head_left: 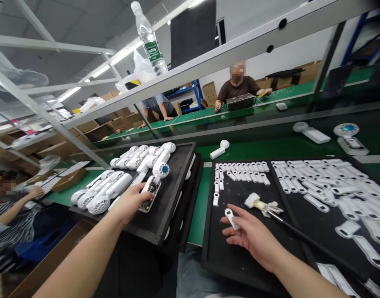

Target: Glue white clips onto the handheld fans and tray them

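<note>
My left hand point(132, 203) grips a white handheld fan point(154, 186) by its handle, over the black tray on the left. The handle's housing is uncovered and dark inner parts show. The fan's round head, with a blue centre, points away from me. Held between the thumb and fingers of my right hand point(247, 231) is a small white plastic cover point(231, 218) with a dark window. Below this hand lies a black tray point(227, 252) with rows of similar small covers point(248, 166). A stick with a white wrapped tip point(261, 203) rests close to my right fingers.
Several white fans point(107, 188) lie on the left tray point(152, 227), which is stacked on others. Long white covers point(317, 186) fill the right tray. More fans point(220, 150) lie on the green belt. A shelf rail point(190, 74) with a bottle point(149, 39) crosses above. Co-workers sit nearby.
</note>
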Tool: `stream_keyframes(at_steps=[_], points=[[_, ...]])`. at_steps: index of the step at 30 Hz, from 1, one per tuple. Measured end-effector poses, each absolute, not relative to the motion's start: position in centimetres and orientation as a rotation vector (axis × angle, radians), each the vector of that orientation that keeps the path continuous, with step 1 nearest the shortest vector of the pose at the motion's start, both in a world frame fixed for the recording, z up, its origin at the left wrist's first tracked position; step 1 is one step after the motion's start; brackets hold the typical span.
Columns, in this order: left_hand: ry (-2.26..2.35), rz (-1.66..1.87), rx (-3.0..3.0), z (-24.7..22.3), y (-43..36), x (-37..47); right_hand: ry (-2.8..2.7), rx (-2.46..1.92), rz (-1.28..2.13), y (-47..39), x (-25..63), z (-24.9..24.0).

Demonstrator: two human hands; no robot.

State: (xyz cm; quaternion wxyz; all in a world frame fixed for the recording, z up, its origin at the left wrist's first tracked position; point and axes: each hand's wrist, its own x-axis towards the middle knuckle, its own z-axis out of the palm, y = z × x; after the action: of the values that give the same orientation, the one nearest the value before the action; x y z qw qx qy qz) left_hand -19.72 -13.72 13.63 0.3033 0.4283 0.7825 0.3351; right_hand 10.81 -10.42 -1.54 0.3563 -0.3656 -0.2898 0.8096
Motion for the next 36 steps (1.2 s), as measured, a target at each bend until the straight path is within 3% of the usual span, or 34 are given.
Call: stream_keyframes(at_steps=[5,12,17,23,31,36], points=[[1.614,1.311,1.043,13.2,-14.3,-12.0,-0.517,-0.918,2.05,-9.7,11.8,1.3],[1.286,1.156,1.148,8.1,-14.6,-2.9,-0.814,-0.855,1.813,-11.5,13.3,3.9],[1.389,1.089,1.244,6.4,-14.8,-1.6,-0.944,-1.006,1.555,-11.8,13.4,4.5],[1.454,0.974,1.378,5.6,-15.2,-1.3,-0.924,-1.034,1.545,-11.8,12.9,4.4],[1.308,1.113,1.22,5.4,-14.8,-1.5,-0.978,-1.001,1.488,-11.8,12.7,3.6],[1.192,1.149,1.129,5.2,-14.8,-2.3,-1.411,-0.995,1.184,-12.1,13.3,3.1]])
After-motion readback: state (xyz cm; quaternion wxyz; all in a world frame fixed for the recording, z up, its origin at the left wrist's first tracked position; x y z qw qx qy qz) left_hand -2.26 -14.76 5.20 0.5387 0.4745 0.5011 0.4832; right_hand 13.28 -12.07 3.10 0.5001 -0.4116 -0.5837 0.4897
